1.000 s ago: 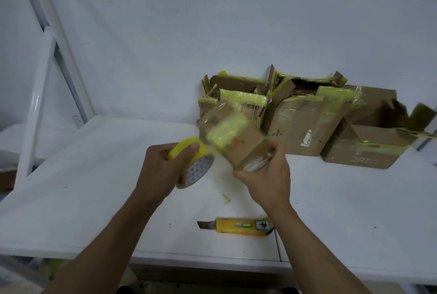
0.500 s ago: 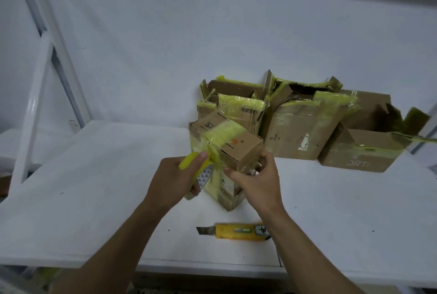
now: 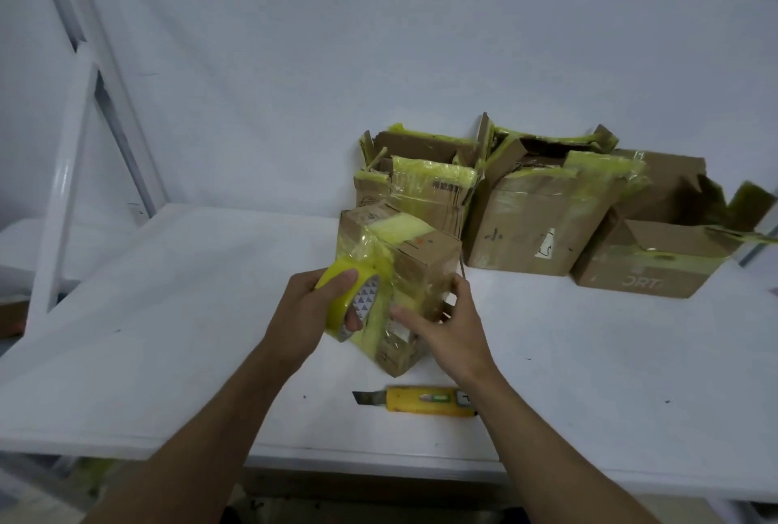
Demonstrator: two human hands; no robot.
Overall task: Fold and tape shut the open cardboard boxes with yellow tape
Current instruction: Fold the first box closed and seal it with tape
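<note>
Ok, nearest first: one utility knife [image 3: 416, 400] lies flat on the white table [image 3: 168, 313]. It has a yellow plastic body, a short blade out to the left, and its right end sits under the right forearm.

Behind it, the left hand [image 3: 305, 315] grips one tape roll [image 3: 349, 296], thumb over the glossy yellow outer band and a fingertip in the core. The core liner has a small printed triangle pattern. The roll sits against the left face of the small box [image 3: 421, 266].

The right hand [image 3: 448, 327] holds that box from the right, fingers curled round its edge, thumb on the front face. The box is brown corrugated card, rectangular, tilted on a corner at mid-table. Its flaps are closed, with yellow tape over the top and down the front and wrinkled clear film on the sides.

Further back, near the wall [image 3: 379, 39], is a cluster of larger cardboard boxes [image 3: 539, 224], at least four, touching each other. Their flaps are ragged and partly open, with torn yellow tape strips. The exact count is unclear from the overlap. A white metal frame [image 3: 69, 186] stands far left.
</note>
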